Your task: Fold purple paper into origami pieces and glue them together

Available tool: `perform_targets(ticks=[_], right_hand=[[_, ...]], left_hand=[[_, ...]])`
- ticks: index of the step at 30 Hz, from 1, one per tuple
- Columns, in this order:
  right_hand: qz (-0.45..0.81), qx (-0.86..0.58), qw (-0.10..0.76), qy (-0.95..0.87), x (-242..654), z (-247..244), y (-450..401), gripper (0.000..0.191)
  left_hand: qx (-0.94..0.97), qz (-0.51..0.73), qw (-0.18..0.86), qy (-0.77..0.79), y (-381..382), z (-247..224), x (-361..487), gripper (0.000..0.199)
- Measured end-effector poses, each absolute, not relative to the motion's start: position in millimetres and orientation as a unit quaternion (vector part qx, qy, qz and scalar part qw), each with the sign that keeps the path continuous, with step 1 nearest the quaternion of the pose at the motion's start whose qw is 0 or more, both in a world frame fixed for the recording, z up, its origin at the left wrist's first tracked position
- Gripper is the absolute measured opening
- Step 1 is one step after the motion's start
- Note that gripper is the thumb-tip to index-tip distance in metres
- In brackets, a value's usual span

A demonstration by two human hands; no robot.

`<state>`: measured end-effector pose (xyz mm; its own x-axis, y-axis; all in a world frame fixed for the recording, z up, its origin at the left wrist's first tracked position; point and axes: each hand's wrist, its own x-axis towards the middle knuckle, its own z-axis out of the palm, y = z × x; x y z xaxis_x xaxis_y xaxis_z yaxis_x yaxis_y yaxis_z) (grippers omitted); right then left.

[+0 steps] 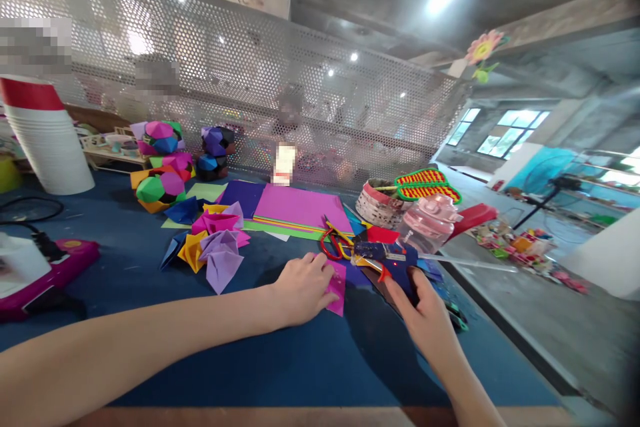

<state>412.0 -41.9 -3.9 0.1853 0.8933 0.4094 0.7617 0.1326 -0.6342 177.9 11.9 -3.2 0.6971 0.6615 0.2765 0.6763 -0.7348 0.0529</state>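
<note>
the right hand (425, 307) is wrapped around the handle of a dark blue hot glue gun (395, 255), a clear glue stick (473, 263) jutting from its rear. the left hand (304, 287) rests, fingers bent, over a small magenta paper piece (339, 290) on the blue tabletop (280, 367); whether it pinches the paper i cannot tell. red-handled scissors (326, 247) lie near the gun's nozzle.
</note>
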Motion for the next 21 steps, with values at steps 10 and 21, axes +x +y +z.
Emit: perform_targets(ticks=[10,21], right_hand=[[0.078,-0.648,0.41,-0.637,416,-8,-42,0.037],[0.056,-0.654,0.399,-0.641,418,-10,-40,0.037]], left_hand=[[-0.943,-0.152,-0.005,-0.296,15,-2,165,0.051],[-0.936,-0.098,-0.074,-0.33,16,-6,171,0.056]])
